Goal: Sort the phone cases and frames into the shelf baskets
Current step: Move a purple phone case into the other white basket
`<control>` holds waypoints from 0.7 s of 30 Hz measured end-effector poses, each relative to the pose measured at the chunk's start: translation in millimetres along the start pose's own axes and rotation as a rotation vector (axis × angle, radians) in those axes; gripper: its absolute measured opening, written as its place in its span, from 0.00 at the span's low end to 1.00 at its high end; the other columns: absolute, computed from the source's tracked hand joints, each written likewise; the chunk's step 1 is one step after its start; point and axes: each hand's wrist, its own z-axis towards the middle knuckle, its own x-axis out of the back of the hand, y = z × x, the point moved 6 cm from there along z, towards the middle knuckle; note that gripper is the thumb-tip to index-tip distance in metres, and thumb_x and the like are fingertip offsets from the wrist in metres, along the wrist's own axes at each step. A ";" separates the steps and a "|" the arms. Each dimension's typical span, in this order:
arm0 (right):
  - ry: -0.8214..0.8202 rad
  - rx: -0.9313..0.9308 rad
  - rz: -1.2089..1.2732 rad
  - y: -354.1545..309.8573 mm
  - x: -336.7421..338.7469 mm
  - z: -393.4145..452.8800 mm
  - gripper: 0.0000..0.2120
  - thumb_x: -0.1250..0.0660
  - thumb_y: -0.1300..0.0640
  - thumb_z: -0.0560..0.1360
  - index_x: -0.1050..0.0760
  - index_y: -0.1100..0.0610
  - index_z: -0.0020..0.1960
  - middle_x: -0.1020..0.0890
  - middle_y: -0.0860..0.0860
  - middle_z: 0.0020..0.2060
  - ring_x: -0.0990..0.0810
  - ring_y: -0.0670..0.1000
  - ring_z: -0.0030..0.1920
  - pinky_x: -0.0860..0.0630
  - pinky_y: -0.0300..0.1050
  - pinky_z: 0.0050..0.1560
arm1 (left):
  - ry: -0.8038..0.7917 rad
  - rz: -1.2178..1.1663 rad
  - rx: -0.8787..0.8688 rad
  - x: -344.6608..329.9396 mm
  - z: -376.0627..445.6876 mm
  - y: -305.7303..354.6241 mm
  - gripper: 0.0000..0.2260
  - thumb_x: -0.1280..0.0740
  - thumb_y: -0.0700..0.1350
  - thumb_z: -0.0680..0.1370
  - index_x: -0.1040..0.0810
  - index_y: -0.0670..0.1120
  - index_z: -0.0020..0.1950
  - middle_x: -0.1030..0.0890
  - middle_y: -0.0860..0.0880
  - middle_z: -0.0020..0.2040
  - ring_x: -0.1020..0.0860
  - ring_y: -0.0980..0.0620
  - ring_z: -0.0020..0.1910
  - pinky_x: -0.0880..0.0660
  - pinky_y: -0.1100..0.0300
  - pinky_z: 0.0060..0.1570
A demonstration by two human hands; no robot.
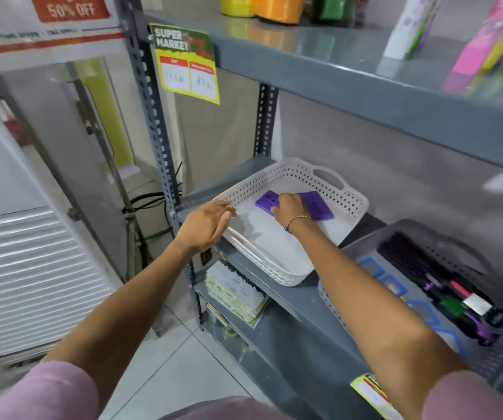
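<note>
A white perforated basket (301,174) sits on the grey middle shelf. Inside it lie two purple phone cases: one (267,202) at the left and one (318,205) at the right. My right hand (288,207) rests on top of them, fingers curled down over the left case. My left hand (206,224) is at the basket's near left rim, fingers apart, holding nothing. To the right, a grey basket (444,247) holds blue frames (374,269), dark cases and other small coloured items.
A grey upper shelf (365,86) overhangs the baskets and carries coloured bottles and boxes. A yellow price sign (188,65) hangs from the shelf upright. Stacked leaflets (235,294) lie on the lower shelf. A white shuttered unit (29,280) stands at the left.
</note>
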 end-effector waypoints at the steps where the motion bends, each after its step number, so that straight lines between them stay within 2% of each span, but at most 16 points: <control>1: -0.026 -0.007 -0.025 -1.2 -8.2 7.6 0.18 0.36 0.55 0.77 0.27 0.66 0.61 0.22 0.64 0.60 0.23 0.63 0.61 0.25 0.51 0.57 | 0.026 -0.016 0.000 -0.6 -0.6 -4.9 0.32 0.56 0.56 0.83 0.18 0.37 0.53 0.16 0.42 0.53 0.24 0.44 0.60 0.31 0.56 0.62; 6: -0.101 0.006 -0.107 -2.5 -26.4 21.6 0.24 0.33 0.52 0.74 0.31 0.65 0.65 0.24 0.64 0.62 0.25 0.62 0.62 0.26 0.53 0.60 | 0.106 -0.052 -0.010 -7.7 -2.0 -15.9 0.29 0.55 0.52 0.84 0.18 0.37 0.50 0.17 0.42 0.49 0.24 0.44 0.58 0.35 0.60 0.65; 10: -0.056 0.024 -0.134 -0.1 -24.4 18.0 0.20 0.33 0.55 0.75 0.30 0.63 0.64 0.23 0.64 0.60 0.24 0.63 0.61 0.25 0.52 0.57 | 0.137 -0.081 -0.009 -10.7 -2.9 -16.9 0.29 0.55 0.51 0.84 0.18 0.36 0.50 0.17 0.40 0.48 0.24 0.43 0.55 0.33 0.56 0.64; 15: -0.109 0.112 -0.215 -5.5 -21.5 -2.4 0.17 0.40 0.60 0.78 0.32 0.64 0.65 0.24 0.65 0.59 0.23 0.64 0.58 0.25 0.51 0.54 | 0.166 -0.168 0.076 -9.1 -3.7 -13.3 0.25 0.51 0.50 0.83 0.17 0.38 0.50 0.18 0.41 0.50 0.25 0.47 0.57 0.31 0.56 0.61; 17: -0.064 0.113 -0.176 -3.8 -12.3 -10.4 0.15 0.42 0.64 0.77 0.30 0.64 0.63 0.22 0.65 0.57 0.22 0.64 0.56 0.24 0.51 0.52 | 0.223 -0.267 0.178 -3.6 -5.9 -11.0 0.25 0.52 0.51 0.82 0.18 0.40 0.50 0.19 0.43 0.53 0.24 0.51 0.56 0.29 0.59 0.59; 19: 0.041 0.079 -0.089 5.1 3.1 -22.6 0.13 0.44 0.65 0.76 0.28 0.65 0.58 0.20 0.66 0.53 0.21 0.66 0.55 0.24 0.52 0.50 | 0.324 -0.314 0.214 4.2 -8.4 -2.0 0.25 0.52 0.51 0.83 0.18 0.40 0.50 0.19 0.44 0.53 0.24 0.55 0.55 0.30 0.66 0.57; 21: 0.140 0.033 0.112 17.2 19.3 -35.8 0.13 0.45 0.63 0.78 0.25 0.66 0.56 0.19 0.67 0.52 0.21 0.65 0.54 0.25 0.50 0.49 | 0.376 -0.319 0.207 12.5 -7.9 13.1 0.25 0.52 0.50 0.83 0.17 0.41 0.50 0.18 0.44 0.54 0.23 0.54 0.55 0.29 0.65 0.57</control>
